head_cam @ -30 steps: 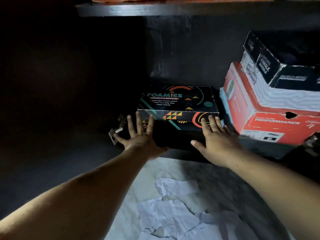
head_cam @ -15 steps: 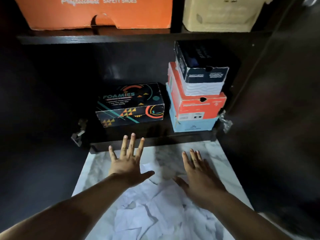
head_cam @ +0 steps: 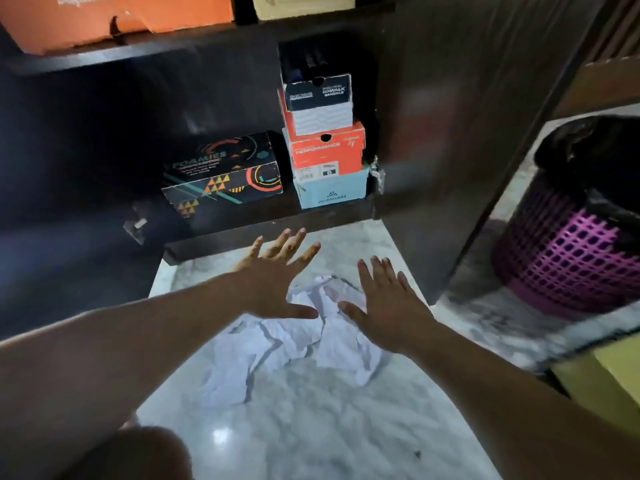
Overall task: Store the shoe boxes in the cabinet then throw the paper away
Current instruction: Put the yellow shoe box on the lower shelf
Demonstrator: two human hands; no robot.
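Spread fingers point(head_cam: 287, 242) on the left hand point(head_cam: 273, 282) fan wide, palm down, over the far edge of the crumpled white paper point(head_cam: 277, 344); the right hand point(head_cam: 388, 306) is just as wide open, palm down, over the paper's right part, and neither hand grips anything. Whether the palms actually touch the sheets cannot be told. That paper lies as a loose, creased heap of several sheets on the pale marble floor point(head_cam: 311, 427), near the open front of the dark cabinet point(head_cam: 242, 226). On the cabinet's low shelf sit four shoe boxes: one black box with colourful triangles and arcs marked FOAMIES point(head_cam: 221, 174) on the left, and just beside it on the right a stack of three, a light blue box point(head_cam: 332, 194) at the bottom, a red-orange box marked PERFORMANCE point(head_cam: 327, 147) in the middle and a black-and-white box point(head_cam: 317, 98) on top. Two more boxes, an orange box point(head_cam: 114, 19) and a cream box point(head_cam: 301, 5), rest on the shelf above. One purple mesh bin point(head_cam: 571, 251) with a black liner stands on the floor at the far right, well apart from the paper.
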